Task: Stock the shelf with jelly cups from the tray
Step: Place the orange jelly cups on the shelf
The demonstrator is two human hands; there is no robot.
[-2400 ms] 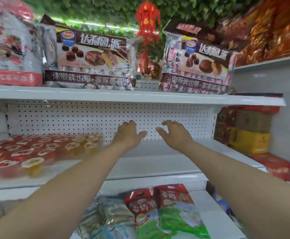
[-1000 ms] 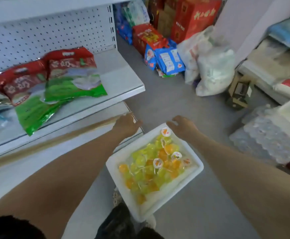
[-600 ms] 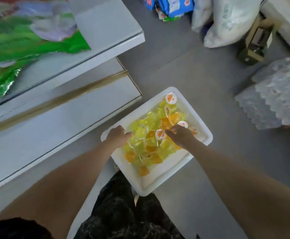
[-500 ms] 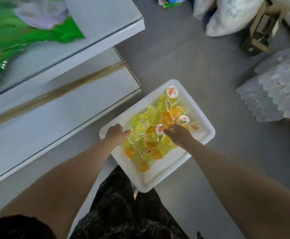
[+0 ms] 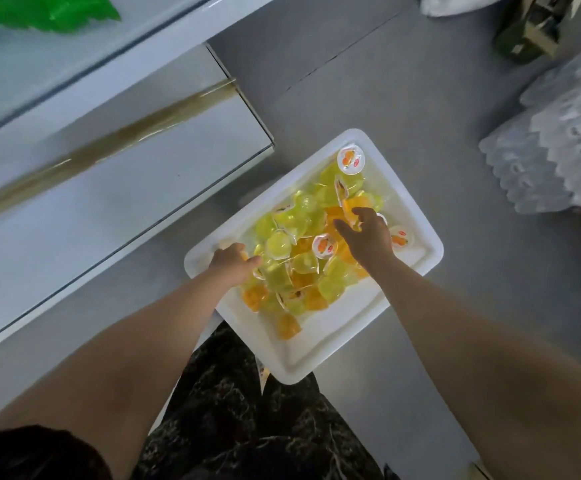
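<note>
Your right grip moved further across the jelly cups, fingers apart above them. Left grip is curled among them, can't tell if it holds one.

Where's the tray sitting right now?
In the head view the white tray lies on the grey floor right of centre, just off the corner of the bottom shelf, with the left hand and right hand over its jelly cups.

A grey floor is seen across the centre and right, softly lit. The left is filled by a white shelf crossed by a brown strip. Clear plastic packaging is stacked at the right edge; a cardboard box is set upper right.
</note>
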